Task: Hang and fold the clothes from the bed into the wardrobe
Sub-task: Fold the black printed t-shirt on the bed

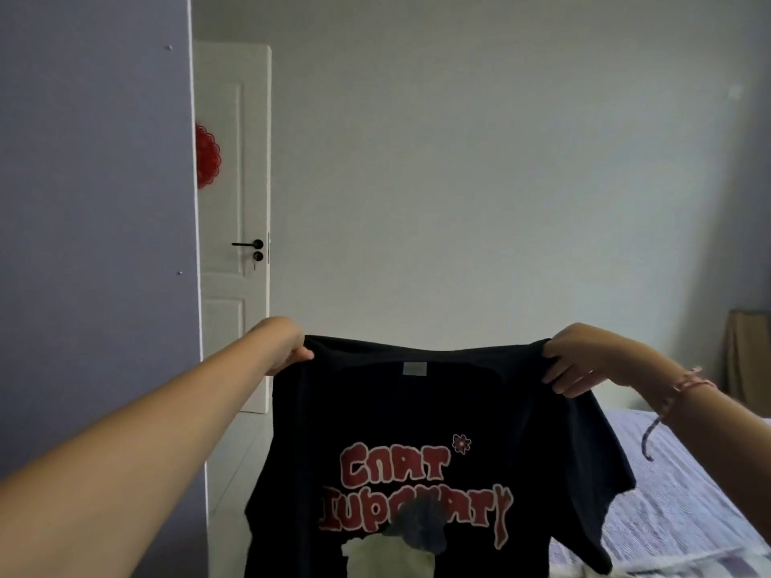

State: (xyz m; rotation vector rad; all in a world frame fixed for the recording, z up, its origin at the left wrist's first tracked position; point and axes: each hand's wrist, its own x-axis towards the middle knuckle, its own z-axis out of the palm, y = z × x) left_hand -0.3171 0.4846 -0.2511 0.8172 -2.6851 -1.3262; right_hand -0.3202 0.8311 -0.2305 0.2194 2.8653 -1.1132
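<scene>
Black T-shirt point(417, 431) hangs spread out in the air, held up by both shoulders in front of the person. The left hand point(288, 348) pinches the shirt's left shoulder, fingers curled over the fabric edge. The right hand point(580, 360) grips the other shoulder, fingers folded round a bunch of cloth. A red string bracelet point(688, 385) sits on the right wrist, just behind that grip, with a loose end dangling.

Between the two grips the collar sags slightly, and a small grey label point(414, 369) shows at its middle. Below the grips the shirt's front bears red lettering with a pale outline and a small flower. Its lower edge runs out of view.

Below and to the right of the right-hand grip lies the bed point(667, 494), under a lilac patterned cover. Left of the left-hand grip stands the lavender wardrobe point(96, 202) panel. Beyond that grip is a white door point(233, 310) with a black handle point(248, 244) and a red ornament point(207, 154), part hidden by the wardrobe.
</scene>
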